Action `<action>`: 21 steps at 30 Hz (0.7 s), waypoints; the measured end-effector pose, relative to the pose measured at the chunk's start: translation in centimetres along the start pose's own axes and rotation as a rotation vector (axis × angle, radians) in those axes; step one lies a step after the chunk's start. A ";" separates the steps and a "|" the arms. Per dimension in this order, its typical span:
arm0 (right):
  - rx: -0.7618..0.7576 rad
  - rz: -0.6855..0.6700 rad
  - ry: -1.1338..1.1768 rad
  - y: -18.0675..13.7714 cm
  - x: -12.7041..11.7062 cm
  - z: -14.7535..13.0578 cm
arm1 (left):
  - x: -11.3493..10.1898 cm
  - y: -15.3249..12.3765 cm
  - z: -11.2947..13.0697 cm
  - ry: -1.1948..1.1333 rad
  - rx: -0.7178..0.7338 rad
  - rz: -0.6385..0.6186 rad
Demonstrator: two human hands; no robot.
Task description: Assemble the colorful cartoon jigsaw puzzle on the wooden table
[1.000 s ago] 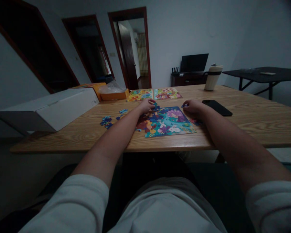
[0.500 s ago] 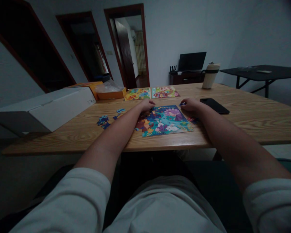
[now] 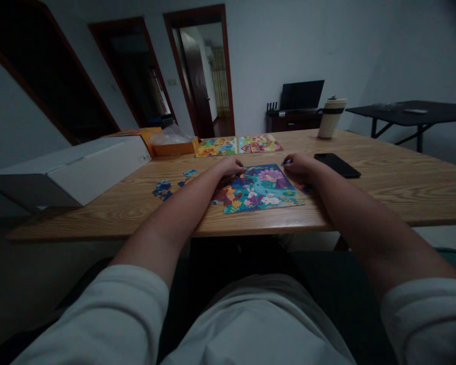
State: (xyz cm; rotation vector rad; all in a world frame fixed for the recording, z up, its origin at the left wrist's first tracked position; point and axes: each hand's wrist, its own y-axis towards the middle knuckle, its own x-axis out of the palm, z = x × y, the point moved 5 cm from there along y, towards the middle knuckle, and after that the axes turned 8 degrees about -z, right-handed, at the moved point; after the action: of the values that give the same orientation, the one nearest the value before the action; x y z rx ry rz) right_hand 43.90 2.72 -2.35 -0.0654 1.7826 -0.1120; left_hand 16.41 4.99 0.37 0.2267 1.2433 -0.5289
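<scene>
A colourful jigsaw puzzle [image 3: 264,188] with white rabbits and a purple bird lies flat before me on the wooden table. My left hand [image 3: 231,166] is at its upper left corner, fingers curled and closed; what they grip, if anything, is hidden. At the upper right corner, my right hand [image 3: 299,165] pinches a small bluish puzzle piece [image 3: 286,162]. Beneath my right wrist, reddish loose pieces [image 3: 301,186] show in part. Dark blue loose puzzle pieces [image 3: 163,189] lie left of my left forearm, which covers some of them.
A long white box [image 3: 99,170] lies at the left, beside an open orange box [image 3: 177,147] with clear plastic in it. Two picture boards [image 3: 260,144] lie behind the puzzle. A black phone [image 3: 337,165] rests at the right, with a cream tumbler [image 3: 331,119] farther back.
My left hand has shifted slightly to the right, its fingertips nearer the puzzle's top edge. The right hand keeps its pinch at nearly the same spot.
</scene>
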 end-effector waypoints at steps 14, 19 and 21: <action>-0.021 0.048 0.021 0.0 -0.1 0.0 | -0.4 0.5 -0.9 -0.086 0.011 0.049; -0.011 0.051 0.033 0.1 -0.1 0.1 | -0.2 0.9 -2.0 -0.142 0.043 -0.025; -0.015 0.055 0.041 0.1 -0.1 0.1 | -0.1 0.8 -2.0 -0.119 0.056 -0.069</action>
State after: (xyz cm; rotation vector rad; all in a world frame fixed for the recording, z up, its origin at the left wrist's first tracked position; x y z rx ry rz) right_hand 44.02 2.81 -2.28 -0.0250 1.8245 -0.0607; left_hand 15.10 6.54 -0.24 0.1970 1.1244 -0.6288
